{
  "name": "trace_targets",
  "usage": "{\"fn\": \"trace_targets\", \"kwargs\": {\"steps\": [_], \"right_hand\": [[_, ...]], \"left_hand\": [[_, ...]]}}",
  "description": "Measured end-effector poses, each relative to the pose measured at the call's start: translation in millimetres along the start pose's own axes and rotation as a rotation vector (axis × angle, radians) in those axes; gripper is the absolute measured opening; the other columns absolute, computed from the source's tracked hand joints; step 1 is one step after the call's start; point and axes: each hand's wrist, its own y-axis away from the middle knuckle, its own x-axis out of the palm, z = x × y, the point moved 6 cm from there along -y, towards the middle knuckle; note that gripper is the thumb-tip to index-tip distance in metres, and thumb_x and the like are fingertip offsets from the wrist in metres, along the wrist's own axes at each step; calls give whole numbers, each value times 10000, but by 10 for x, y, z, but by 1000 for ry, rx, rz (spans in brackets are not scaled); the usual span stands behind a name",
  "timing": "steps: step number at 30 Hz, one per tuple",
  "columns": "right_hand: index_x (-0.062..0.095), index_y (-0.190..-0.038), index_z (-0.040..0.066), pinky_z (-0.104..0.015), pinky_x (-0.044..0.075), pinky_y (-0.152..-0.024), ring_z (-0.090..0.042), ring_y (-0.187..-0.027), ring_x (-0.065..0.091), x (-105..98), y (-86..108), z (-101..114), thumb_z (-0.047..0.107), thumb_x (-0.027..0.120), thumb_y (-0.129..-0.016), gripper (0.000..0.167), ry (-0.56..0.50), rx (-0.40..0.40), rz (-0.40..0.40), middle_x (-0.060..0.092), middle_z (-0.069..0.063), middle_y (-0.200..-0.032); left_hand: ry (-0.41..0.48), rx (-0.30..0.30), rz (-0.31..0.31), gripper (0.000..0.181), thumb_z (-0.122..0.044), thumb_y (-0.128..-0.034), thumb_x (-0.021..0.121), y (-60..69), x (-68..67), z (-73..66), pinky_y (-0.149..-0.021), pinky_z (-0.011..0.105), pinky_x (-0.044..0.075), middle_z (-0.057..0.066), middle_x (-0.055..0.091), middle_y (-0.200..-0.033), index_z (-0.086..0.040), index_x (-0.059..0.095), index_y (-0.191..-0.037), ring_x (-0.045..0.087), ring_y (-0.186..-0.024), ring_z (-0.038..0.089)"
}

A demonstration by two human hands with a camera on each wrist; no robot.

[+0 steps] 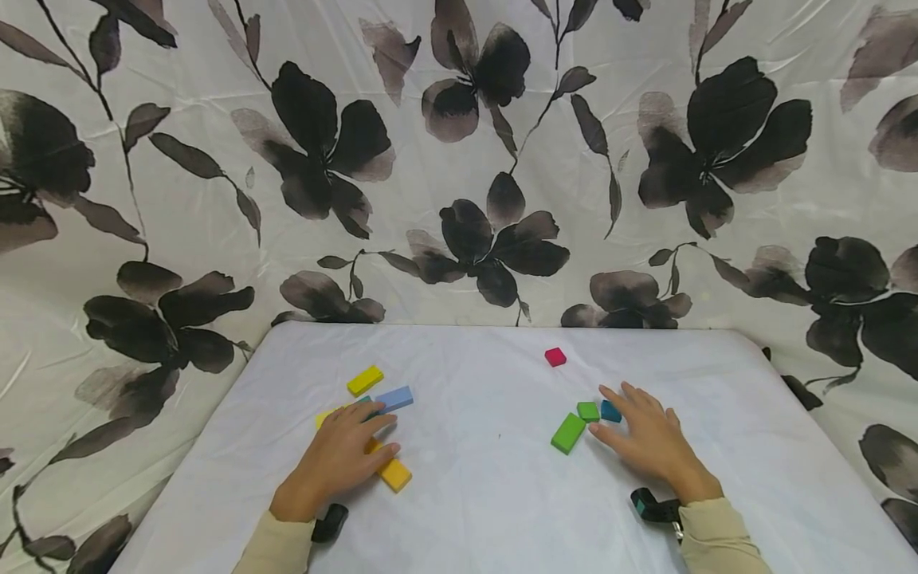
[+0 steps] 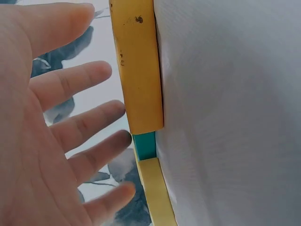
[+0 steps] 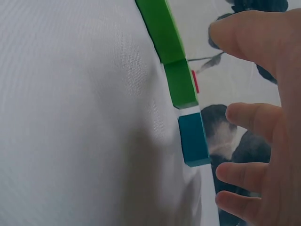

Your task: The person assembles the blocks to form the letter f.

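Observation:
My left hand (image 1: 340, 450) hovers with fingers spread over a cluster of toy blocks on the left, partly hiding them. Around it are an orange-yellow block (image 1: 396, 477), a light blue block (image 1: 397, 399) and a yellow block (image 1: 366, 380). In the left wrist view a teal block (image 2: 145, 146) lies between the orange-yellow one and a pale yellow block (image 2: 157, 193); no block is in the fingers. My right hand (image 1: 653, 434), fingers apart, holds nothing beside a dark blue block (image 1: 610, 411), a small green block (image 1: 588, 411) and a longer green block (image 1: 568, 434).
A red block (image 1: 555, 356) sits toward the back of the table, right of centre. The white-covered table (image 1: 480, 478) ends at a floral cloth backdrop (image 1: 480, 159). Black wrist devices (image 1: 330, 523) are worn at both wrists.

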Motion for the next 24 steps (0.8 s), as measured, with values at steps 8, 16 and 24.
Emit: {"fn": "trace_targets", "kwargs": {"steps": [8,16,24], "right_hand": [[488,-1491,123,-766,205,-1037,-507,-1380,319,49,-27,52,604,555,-954,724,-8,-41,-25,385,-278,-1514],[530,-1462,150,-796,166,-1017,-483,-1373,339,116,-2,92,575,602,-937,679,21,-60,-47,437,-236,-1484],[532,-1459,152,-795,149,-1030,-476,-1375,335,157,29,109,537,661,-908,685,45,-60,-49,433,-230,-1482]], "left_hand": [[67,-12,0,400,-379,-868,772,24,12,-2,-1022,481,452,23,625,-1277,-181,729,-1213,553,-1216,232],[80,-18,-17,387,-391,-839,806,36,25,25,-987,423,470,-24,625,-1208,-206,752,-1175,544,-1137,179],[80,-88,-4,443,-426,-811,829,74,40,43,-855,358,496,-34,575,-1131,-190,751,-1177,505,-1020,156]]}}
